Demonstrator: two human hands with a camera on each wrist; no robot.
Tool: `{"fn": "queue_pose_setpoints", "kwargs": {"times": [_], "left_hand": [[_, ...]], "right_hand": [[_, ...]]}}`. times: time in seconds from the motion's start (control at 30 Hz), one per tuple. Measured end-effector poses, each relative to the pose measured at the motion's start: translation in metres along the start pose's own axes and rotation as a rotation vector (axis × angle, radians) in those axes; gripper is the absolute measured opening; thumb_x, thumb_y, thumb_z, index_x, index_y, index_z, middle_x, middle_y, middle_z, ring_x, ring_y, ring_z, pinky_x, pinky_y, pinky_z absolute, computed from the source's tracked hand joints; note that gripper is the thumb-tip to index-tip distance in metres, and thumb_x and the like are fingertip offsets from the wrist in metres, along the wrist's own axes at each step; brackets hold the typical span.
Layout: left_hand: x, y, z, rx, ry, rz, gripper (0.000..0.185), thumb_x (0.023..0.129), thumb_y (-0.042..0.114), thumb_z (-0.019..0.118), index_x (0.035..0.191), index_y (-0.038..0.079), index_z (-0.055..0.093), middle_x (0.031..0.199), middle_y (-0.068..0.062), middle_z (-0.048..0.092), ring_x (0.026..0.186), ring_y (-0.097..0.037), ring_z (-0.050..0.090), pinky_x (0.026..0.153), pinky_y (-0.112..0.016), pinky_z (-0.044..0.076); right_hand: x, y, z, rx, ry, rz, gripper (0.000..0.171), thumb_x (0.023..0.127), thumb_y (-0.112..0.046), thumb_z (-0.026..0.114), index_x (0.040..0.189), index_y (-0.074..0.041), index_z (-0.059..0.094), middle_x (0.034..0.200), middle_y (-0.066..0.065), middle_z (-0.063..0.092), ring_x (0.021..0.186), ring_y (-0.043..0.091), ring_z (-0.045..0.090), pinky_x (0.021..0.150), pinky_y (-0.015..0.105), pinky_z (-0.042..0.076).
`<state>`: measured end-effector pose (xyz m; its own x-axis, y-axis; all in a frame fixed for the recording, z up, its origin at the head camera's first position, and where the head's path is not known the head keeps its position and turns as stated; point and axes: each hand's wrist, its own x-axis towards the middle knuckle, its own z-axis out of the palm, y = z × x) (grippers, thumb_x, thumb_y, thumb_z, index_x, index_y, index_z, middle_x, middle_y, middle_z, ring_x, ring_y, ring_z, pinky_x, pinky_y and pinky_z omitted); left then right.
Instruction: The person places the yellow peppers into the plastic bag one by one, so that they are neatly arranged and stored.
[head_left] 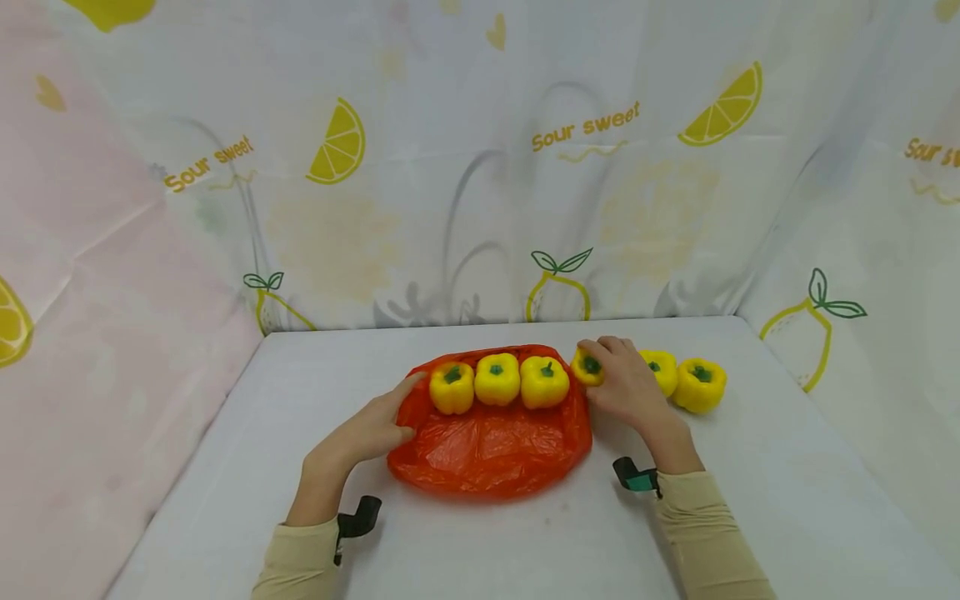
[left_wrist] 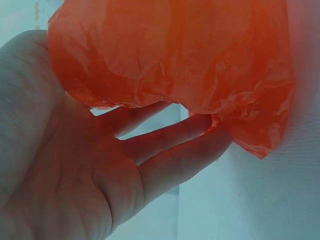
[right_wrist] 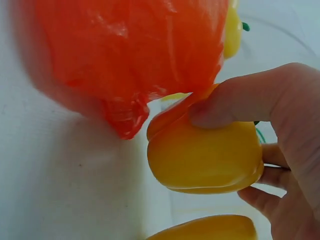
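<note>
An orange plastic bag lies flat on the white table. Three yellow bell peppers stand in a row on its far edge. My right hand grips a fourth yellow pepper at the bag's right corner; in the right wrist view thumb and fingers curl round this pepper beside the bag. My left hand rests with straight fingers on the bag's left edge, next to the leftmost pepper. The left wrist view has the open palm under the bag's edge.
Two more yellow peppers sit on the table right of my right hand. Lemon-print curtains wall in the table at the back and both sides. A black wrist camera is strapped to each sleeve.
</note>
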<state>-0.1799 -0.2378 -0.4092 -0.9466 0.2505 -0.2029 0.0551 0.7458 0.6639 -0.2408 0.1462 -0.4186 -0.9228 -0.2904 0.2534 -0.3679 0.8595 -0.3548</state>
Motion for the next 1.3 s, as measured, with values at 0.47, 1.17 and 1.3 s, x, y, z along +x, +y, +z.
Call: {"fn": "queue_pose_setpoints", "kwargs": {"times": [0.47, 1.17, 1.3], "left_hand": [[-0.004, 0.001, -0.003, 0.007, 0.027, 0.053, 0.080, 0.087, 0.006, 0.058, 0.158, 0.022, 0.025, 0.158, -0.010, 0.039, 0.139, -0.035, 0.043, 0.113, -0.058, 0.038], [-0.008, 0.002, -0.005, -0.004, 0.028, 0.048, 0.081, 0.088, 0.006, 0.057, 0.158, 0.025, 0.023, 0.159, -0.011, 0.037, 0.141, -0.035, 0.041, 0.115, -0.059, 0.036], [-0.007, 0.003, -0.005, -0.008, 0.025, 0.047, 0.081, 0.088, 0.006, 0.056, 0.159, 0.026, 0.022, 0.160, -0.010, 0.035, 0.142, -0.035, 0.040, 0.115, -0.059, 0.035]], "right_hand": [[-0.003, -0.016, -0.022, 0.013, 0.235, -0.142, 0.063, 0.073, -0.009, 0.074, 0.133, -0.012, 0.057, 0.127, 0.015, 0.054, 0.118, 0.034, 0.047, 0.092, 0.051, 0.053], [-0.019, -0.078, -0.033, 0.195, 0.257, -0.410, 0.061, 0.070, -0.006, 0.072, 0.130, -0.015, 0.062, 0.127, 0.005, 0.057, 0.121, 0.022, 0.048, 0.093, 0.043, 0.056], [-0.021, -0.090, -0.026, 0.231, 0.224, -0.448, 0.062, 0.070, -0.007, 0.072, 0.130, -0.018, 0.062, 0.127, 0.004, 0.057, 0.121, 0.020, 0.050, 0.091, 0.041, 0.057]]}}
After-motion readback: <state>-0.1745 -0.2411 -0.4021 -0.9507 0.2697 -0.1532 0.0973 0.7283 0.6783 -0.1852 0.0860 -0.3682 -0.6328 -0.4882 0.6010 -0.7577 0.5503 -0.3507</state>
